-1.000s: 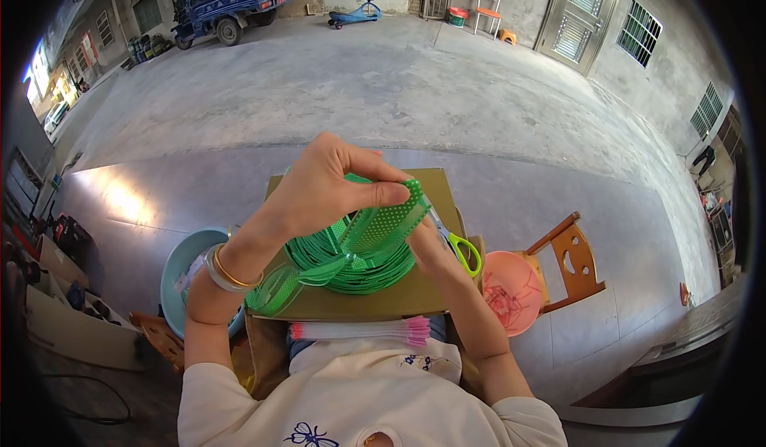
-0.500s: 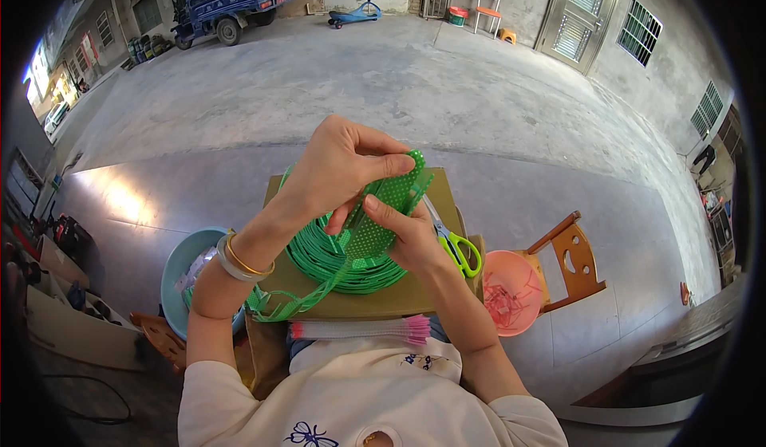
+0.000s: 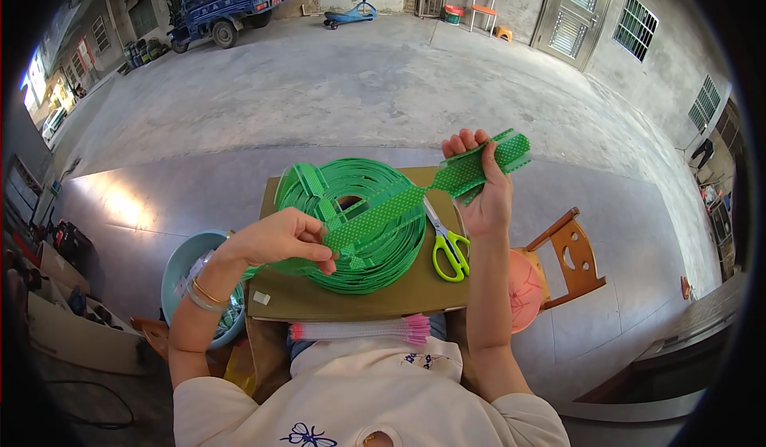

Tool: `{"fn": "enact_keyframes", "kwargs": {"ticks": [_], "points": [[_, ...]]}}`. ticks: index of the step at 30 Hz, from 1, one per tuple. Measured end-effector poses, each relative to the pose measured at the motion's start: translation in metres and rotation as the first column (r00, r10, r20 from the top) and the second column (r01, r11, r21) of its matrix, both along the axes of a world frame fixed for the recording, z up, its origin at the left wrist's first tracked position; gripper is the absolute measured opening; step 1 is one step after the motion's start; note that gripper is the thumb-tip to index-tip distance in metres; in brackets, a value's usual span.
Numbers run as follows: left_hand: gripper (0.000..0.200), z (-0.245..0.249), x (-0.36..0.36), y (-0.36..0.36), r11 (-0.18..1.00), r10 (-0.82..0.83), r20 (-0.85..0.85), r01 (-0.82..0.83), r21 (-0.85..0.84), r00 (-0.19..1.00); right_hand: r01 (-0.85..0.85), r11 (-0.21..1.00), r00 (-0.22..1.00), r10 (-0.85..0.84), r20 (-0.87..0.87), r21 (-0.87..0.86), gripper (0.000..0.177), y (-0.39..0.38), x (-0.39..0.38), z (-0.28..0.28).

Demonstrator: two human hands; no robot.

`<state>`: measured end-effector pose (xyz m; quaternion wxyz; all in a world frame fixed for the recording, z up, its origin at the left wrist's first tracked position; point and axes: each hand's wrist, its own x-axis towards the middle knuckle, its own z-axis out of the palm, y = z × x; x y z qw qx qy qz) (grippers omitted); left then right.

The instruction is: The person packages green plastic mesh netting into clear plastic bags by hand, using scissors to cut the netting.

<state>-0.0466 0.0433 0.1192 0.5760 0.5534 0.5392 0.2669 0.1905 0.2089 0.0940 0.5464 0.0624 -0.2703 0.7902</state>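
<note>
Green dotted ribbon (image 3: 379,213) stretches between my two hands above a large green coil (image 3: 383,267) on a brown board (image 3: 367,307). At the ribbon's lower left end, my left hand (image 3: 287,241) pinches it between thumb and fingers. My right hand (image 3: 487,180), raised to the right, has its fingers wrapped round a folded section of the same ribbon. Scissors with yellow-green handles (image 3: 451,255) lie on the board just right of the coil. Pink-tipped clear strips (image 3: 359,330) lie in a bundle along the board's near edge.
A blue basin (image 3: 171,275) stands left of the board, with plastic pieces inside. At the right are a pink basin (image 3: 523,291) and a wooden chair (image 3: 568,263). A blue three-wheeled truck (image 3: 231,8) and a ride-on toy (image 3: 351,14) stand far off.
My hands have moved apart, the left down and leftward, the right up and rightward. The ribbon, bunched between them before, is now spread out, and the coil shows more fully.
</note>
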Motion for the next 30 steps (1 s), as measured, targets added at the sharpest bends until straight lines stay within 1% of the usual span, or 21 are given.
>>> {"fn": "enact_keyframes", "kwargs": {"ticks": [3,5,6,8,9,11,15,17,18,21,23,24,26,27,30], "points": [[0.014,0.003,-0.004,-0.01,0.997,0.072,0.109,-0.072,-0.003,0.991,0.091,0.995,0.995,-0.089,0.034,-0.038,0.022,0.005,0.001,-0.005],[0.012,0.019,0.003,-0.016,0.996,0.09,0.119,-0.086,-0.033,0.989,0.12,0.991,0.992,-0.117,0.057,-0.057,0.021,0.004,-0.005,-0.006],[0.011,0.027,0.006,-0.018,0.994,0.1,0.123,-0.095,-0.048,0.987,0.097,0.993,0.994,-0.092,0.065,-0.067,0.02,0.0,-0.009,-0.005],[0.013,0.038,0.011,-0.021,0.996,0.061,0.117,-0.054,-0.067,0.991,0.047,0.995,0.996,-0.04,0.08,-0.089,0.019,-0.008,-0.015,-0.002],[0.014,0.041,0.013,-0.021,0.997,0.041,0.114,-0.032,-0.077,0.993,0.016,0.998,0.999,-0.013,0.044,-0.056,0.019,-0.007,-0.016,-0.004],[0.015,0.043,0.013,-0.023,0.999,-0.008,0.097,0.012,-0.042,0.995,-0.042,0.999,0.999,0.042,-0.027,0.013,0.018,-0.002,-0.019,-0.01],[0.017,0.039,0.003,-0.031,0.998,-0.061,0.108,0.06,0.019,0.992,-0.006,0.998,0.995,0.013,-0.1,0.065,0.016,0.006,-0.009,-0.01],[0.016,0.034,-0.005,-0.038,1.0,-0.021,-0.049,0.021,-0.006,0.999,-0.003,0.998,0.989,0.011,-0.148,0.057,0.017,0.01,-0.005,-0.014],[0.016,0.033,-0.008,-0.039,1.0,0.0,-0.128,-0.002,-0.015,0.992,0.018,0.999,0.991,-0.014,-0.13,0.032,0.018,0.01,-0.004,-0.015],[0.016,0.047,-0.005,-0.046,0.995,0.075,-0.124,-0.067,0.07,0.989,0.076,0.997,0.995,-0.077,-0.056,-0.03,0.019,0.005,-0.003,-0.011],[0.015,0.058,0.004,-0.048,0.943,0.074,-0.142,-0.023,0.332,0.987,0.107,0.993,0.994,-0.105,0.022,-0.057,0.021,0.0,-0.009,-0.009],[0.015,0.062,0.01,-0.048,0.89,0.077,-0.149,-0.001,0.455,0.986,0.134,0.99,0.986,-0.13,0.1,-0.033,0.022,-0.004,-0.014,-0.009],[0.014,0.073,0.025,-0.039,0.756,0.045,-0.204,0.1,0.647,0.978,0.177,0.984,0.951,-0.177,0.253,0.023,0.024,-0.014,-0.027,-0.01],[0.013,0.077,0.033,-0.031,0.669,0.033,-0.234,0.152,0.727,0.972,0.123,0.99,0.974,-0.134,0.181,0.068,0.026,-0.016,-0.039,-0.015],[0.017,0.081,0.052,-0.001,0.672,-0.024,-0.14,0.119,0.731,0.99,0.095,0.986,0.967,-0.124,0.225,0.134,0.034,-0.032,-0.064,-0.017]]}}
